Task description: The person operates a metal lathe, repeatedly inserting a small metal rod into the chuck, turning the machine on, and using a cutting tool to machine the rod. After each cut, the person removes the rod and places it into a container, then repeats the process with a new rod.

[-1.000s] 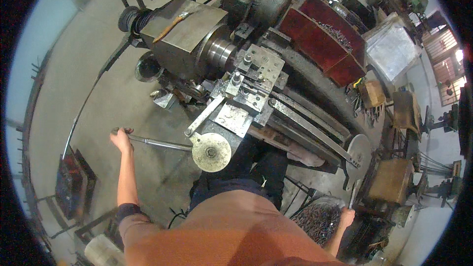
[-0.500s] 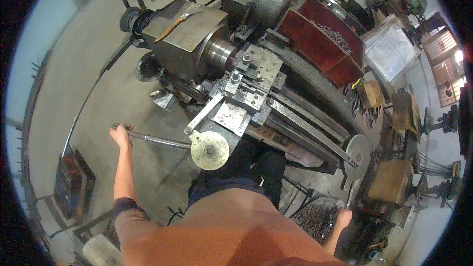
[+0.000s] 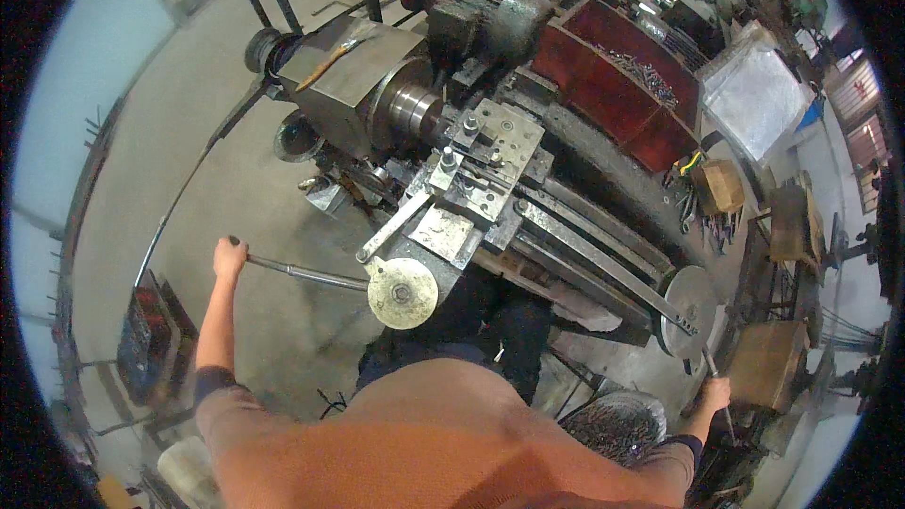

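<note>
My left hand (image 3: 230,257) is closed round the outer end of a long metal lever (image 3: 320,276). That lever runs to a round, pale metal disc (image 3: 402,293) at the front of a small lathe. On the right, my right hand (image 3: 717,393) grips a second lever (image 3: 710,358), which hangs from a grey disc (image 3: 691,306) at the lathe's right end. A flat bar (image 3: 603,262) links this disc to the tool slide (image 3: 500,146). The slide stands close to the round chuck (image 3: 415,108), and whether a workpiece sits in it is too small to tell.
Behind the lathe are a motor (image 3: 485,14) and a red metal tray (image 3: 613,85) with small metal parts. A brush (image 3: 325,66) lies on the headstock. Hand tools (image 3: 702,207) lie at right. A sack of small dark parts (image 3: 613,424) stands near my right forearm.
My right hand has moved right and slightly up, swinging its lever outward. The left hand stays on its lever's end, nearly in place. The whole view has shifted a little.
</note>
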